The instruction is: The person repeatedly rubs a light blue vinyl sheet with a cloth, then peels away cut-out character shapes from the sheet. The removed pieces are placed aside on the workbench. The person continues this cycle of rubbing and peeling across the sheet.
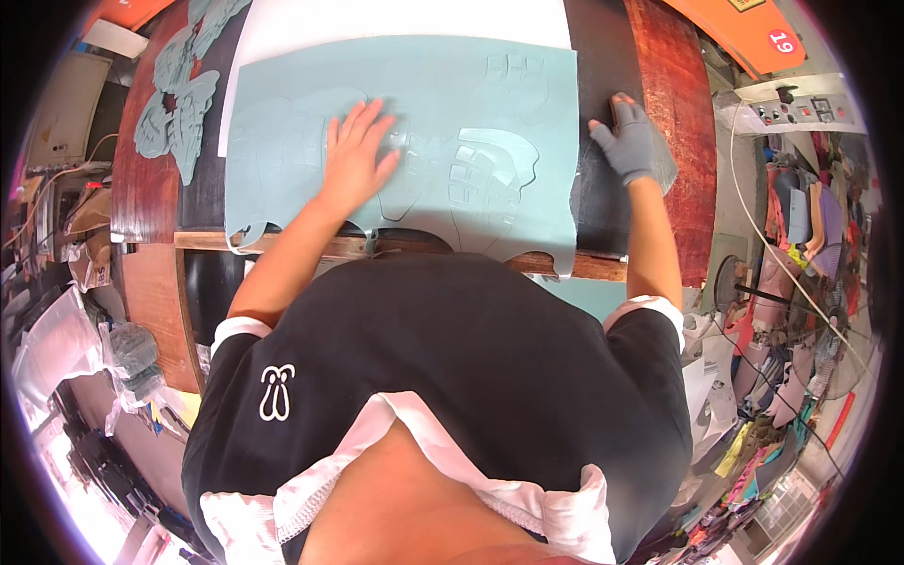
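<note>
A wide pale teal sheet (311,202) lies over the work surface in front of me, with cut outlines of shoe-part shapes across it and a ragged, notched near edge. My left hand (360,151) is bare and rests on the sheet's middle, fingers spread and holding nothing. To the right of the sheet, my right hand (631,143) wears a grey glove with bare fingertips. It is over the black board (603,202), thumb and fingers apart; nothing held shows. One cut outline (494,165) on the sheet has small rectangular segments along its side.
Cut teal pieces (179,122) are heaped at the far left. White sheet material (405,17) lies beneath the teal one. Reddish-brown board (678,122) flanks the black area. An orange machine part (744,33) juts in at the far right, above a grey control panel (800,113).
</note>
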Tool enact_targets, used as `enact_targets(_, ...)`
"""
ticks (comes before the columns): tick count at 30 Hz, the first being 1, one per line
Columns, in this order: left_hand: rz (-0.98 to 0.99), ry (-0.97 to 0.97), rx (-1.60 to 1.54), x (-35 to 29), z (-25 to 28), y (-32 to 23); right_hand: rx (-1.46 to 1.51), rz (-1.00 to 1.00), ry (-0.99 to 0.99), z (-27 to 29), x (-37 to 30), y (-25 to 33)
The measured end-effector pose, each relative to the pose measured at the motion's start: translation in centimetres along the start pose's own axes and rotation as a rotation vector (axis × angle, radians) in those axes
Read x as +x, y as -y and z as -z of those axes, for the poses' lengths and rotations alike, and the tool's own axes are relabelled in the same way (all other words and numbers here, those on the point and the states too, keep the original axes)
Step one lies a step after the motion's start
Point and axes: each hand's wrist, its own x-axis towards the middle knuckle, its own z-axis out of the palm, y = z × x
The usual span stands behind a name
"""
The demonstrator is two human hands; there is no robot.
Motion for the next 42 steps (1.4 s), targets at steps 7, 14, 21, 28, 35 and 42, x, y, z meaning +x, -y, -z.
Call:
enact_targets(7,1.009,0.778,-1.611,-6.5,3.8,-7.2,0.259,0.347,-0.135,-2.3,-6.3,7.5)
enact_targets(14,1.415,0.61,-1.832,-7.1,1.0,-10.9,0.222,0.332,-0.22,-4.3,-5.9,6.8)
enact_targets(21,1.103,0.81,-1.646,-6.4,-3.3,-10.0,0.179,0.38,-0.174,-0.2,-7.6,8.9)
enact_targets(28,0.976,0.811,-1.882,-5.4,-4.3,-10.5,0.36,0.689,0.204,1.9,-12.7,12.1)
enact_targets(35,1.049,1.038,-1.843,-4.2,-4.4,-9.9,0.455,0.746,0.015,0.9,-11.0,12.3)
enact_targets(42,1.019,0.899,-1.873,-4.5,-2.5,-9.4,1.078,-0.297,0.081,0.9,-4.2,8.6)
